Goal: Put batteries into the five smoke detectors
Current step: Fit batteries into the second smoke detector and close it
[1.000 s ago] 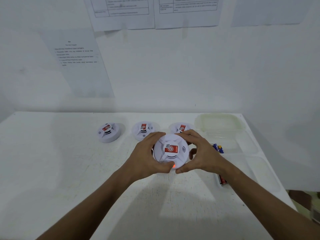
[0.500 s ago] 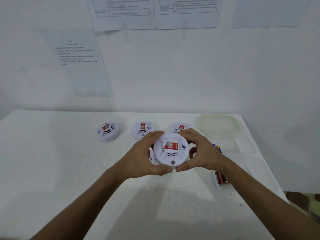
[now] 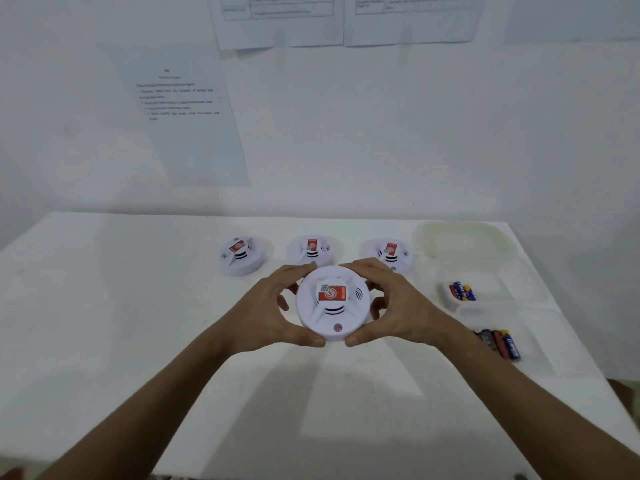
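At frame centre, the left hand (image 3: 273, 313) and right hand (image 3: 398, 306) both grip the rim of a round white plastic smoke detector with a red label (image 3: 332, 303), held just above the white bench (image 3: 104, 306). Judging by this grip, the body is being twisted shut: keep it level, thumbs underneath, and turn until seated. Loose batteries (image 3: 498, 342) lie at right.

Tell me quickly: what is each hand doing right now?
Left hand: grips the detector's left rim.
Right hand: grips its right rim.
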The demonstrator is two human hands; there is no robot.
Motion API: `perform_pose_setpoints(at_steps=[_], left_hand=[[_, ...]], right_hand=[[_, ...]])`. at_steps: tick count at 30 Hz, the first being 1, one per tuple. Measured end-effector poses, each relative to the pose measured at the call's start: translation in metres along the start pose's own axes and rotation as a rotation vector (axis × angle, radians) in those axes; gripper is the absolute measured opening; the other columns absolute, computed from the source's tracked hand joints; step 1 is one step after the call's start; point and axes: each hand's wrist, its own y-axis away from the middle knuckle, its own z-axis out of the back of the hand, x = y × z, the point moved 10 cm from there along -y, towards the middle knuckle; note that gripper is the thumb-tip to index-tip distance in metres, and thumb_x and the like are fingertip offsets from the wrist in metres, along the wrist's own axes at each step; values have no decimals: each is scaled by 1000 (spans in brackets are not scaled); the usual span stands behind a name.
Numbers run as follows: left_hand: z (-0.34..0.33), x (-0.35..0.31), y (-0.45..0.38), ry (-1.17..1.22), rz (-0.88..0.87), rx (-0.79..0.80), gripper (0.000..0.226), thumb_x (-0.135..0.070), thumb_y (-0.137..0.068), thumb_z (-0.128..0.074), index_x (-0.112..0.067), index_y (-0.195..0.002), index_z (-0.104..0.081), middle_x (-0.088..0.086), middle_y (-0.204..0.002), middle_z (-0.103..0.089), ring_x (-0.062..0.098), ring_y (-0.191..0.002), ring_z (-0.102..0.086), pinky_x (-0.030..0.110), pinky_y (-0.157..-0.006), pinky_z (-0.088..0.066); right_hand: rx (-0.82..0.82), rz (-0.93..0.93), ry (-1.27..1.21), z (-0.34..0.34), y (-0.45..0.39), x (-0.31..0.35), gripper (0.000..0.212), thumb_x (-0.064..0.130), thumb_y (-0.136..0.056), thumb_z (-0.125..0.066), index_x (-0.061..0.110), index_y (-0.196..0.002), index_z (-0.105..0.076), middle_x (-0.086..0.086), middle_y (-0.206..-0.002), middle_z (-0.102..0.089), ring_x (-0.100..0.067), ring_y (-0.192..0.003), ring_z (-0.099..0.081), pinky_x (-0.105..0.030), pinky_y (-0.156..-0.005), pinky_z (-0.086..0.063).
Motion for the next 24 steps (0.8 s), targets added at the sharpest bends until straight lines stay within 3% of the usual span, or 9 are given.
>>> perform_pose_setpoints(at_steps=[7,15,24], left_hand=[[33,33,17,-17,-13,30,83,-39,-56,-93,-40,-129,-53,-21,-121,-59,3,-108,-55,16,-77,-49],[59,57,26,1,-4,45,82,-36,-55,-94,-53,-123,-51,-18,-117,-61,7,-104,-57,19,-76,-50],[65,69,29,-11,-8,48,83,-40,-54,-93,-54,-125,-51,-14,-113,-60,13,-97,-56,18,-71,-49]], right_hand=[[-50,3,-5,-41,-18,9,91,14,-55,-97,32,-134,-54,15,-129,-53,-3,-122,-51,-12,-88,-45],[-142,-33,-40,-73,-34,10,93,14,-55,-97,30,-135,-53,14,-131,-53,-7,-110,-57,-12,-71,-47],[-117,-45,-38,-88,-45,4,93,13,-56,-97,27,-136,-51,10,-133,-52,-6,-109,-56,-10,-69,-47]])
